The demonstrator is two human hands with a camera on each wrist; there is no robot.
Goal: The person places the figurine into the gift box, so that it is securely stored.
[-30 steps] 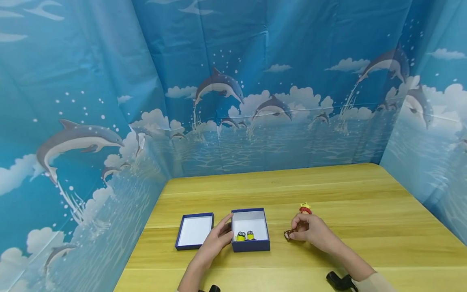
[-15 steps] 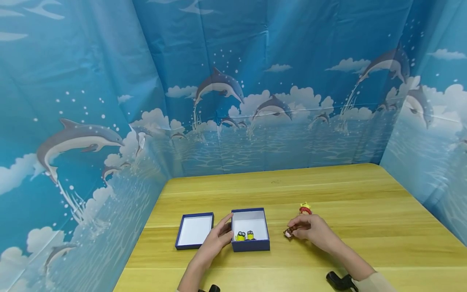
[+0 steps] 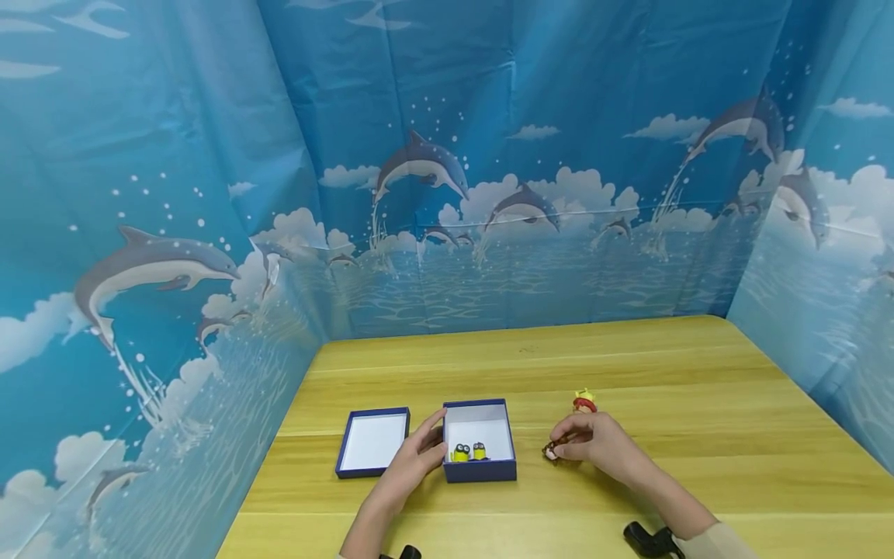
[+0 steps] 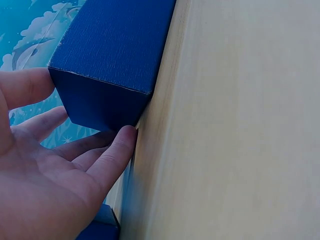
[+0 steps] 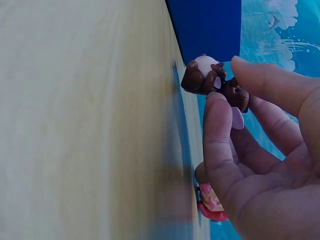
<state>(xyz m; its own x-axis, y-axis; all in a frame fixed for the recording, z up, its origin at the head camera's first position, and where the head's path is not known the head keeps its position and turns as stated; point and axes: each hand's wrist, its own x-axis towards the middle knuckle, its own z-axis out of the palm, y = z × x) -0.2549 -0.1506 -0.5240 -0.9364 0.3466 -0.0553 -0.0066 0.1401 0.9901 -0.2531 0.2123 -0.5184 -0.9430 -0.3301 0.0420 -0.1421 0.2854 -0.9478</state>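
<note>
My left hand (image 3: 414, 458) lies against the left side of an open blue box (image 3: 482, 470), with extended fingers touching its wall, as the left wrist view also shows. Inside the box, two yellow minion figurines (image 3: 462, 453) stand near the front. To the right of the box, my right hand (image 3: 602, 449) pinches a small brown figurine (image 5: 202, 77) with a pale round patch between thumb and fingertips. The figurine is low, close to the tabletop. Just behind that hand stands another figurine (image 3: 585, 402) with a yellow top and red below, partly hidden by the hand.
The blue-rimmed box lid (image 3: 372, 442), white inside, lies left of my left hand. All of this rests on a wood-grain table (image 3: 531, 357). A blue curtain (image 3: 447, 295) printed with dolphins hangs around the table's back and sides.
The brown figurine turns slightly in my right fingertips, which have shifted a little to the left. My left hand, the box and the lid stay in place.
</note>
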